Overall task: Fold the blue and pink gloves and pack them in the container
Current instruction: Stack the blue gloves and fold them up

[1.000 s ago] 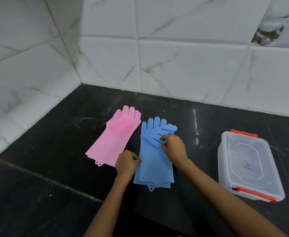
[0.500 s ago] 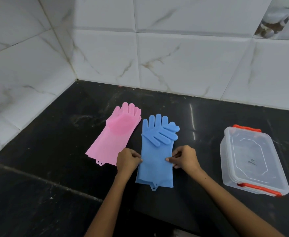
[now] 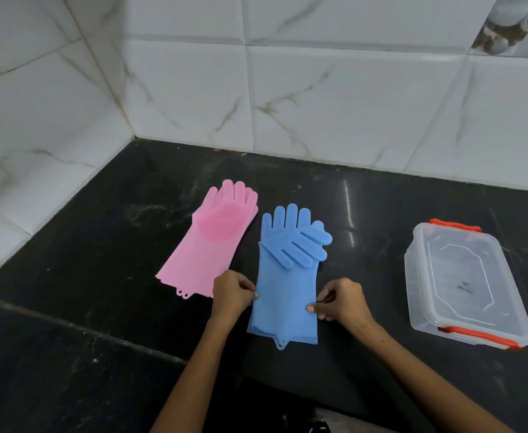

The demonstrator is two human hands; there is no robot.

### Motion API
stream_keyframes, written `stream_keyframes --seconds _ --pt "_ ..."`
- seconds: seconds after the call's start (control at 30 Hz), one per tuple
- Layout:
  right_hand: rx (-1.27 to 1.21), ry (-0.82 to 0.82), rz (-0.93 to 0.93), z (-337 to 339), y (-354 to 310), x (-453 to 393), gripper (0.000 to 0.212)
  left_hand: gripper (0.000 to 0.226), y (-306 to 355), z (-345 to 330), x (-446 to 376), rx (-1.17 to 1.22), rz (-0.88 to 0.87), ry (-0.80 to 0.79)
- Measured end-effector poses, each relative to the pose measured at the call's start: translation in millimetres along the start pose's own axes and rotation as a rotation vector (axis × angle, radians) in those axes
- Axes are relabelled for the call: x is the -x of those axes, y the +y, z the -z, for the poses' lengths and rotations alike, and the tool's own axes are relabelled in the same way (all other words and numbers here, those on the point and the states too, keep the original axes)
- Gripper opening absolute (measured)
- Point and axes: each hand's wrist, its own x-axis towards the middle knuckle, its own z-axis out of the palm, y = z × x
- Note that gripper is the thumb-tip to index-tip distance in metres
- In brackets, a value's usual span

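Pinching blue gloves (image 3: 283, 289) at both edges.
Left hand (image 3: 231, 295) and right hand (image 3: 341, 303) each kept a closed grip on smooth rubber.

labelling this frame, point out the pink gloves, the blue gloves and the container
pink gloves (image 3: 208, 245), head view, on the textured palm patch
blue gloves (image 3: 283, 289), head view, on the flat cuff between the hands
container (image 3: 462, 278), head view, on the clear lid

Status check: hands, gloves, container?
Left hand, right hand pinching blue rubber gloves flat. Pink rubber gloves untouched. Clear plastic container lidded.
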Motion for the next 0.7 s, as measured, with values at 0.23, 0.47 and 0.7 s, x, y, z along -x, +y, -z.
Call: stream_keyframes --seconds 0.23,0.47,0.7 --pt "0.363 0.174 0.173 1.4 -27.1 -28.1 0.02 0.022 -1.3 -6.7 3.6 -0.311 -0.36 0.077" --pt "0.469 0.22 0.326 -0.7 -45.3 -59.8 0.056 0.053 11.5 -8.2 -9.9 -0.573 -0.71 -0.238" --pt "0.523 0.131 0.24 -10.2 -58.7 -75.6 0.044 0.057 7.1 0.3 -23.5 -0.513 -0.67 -0.331"
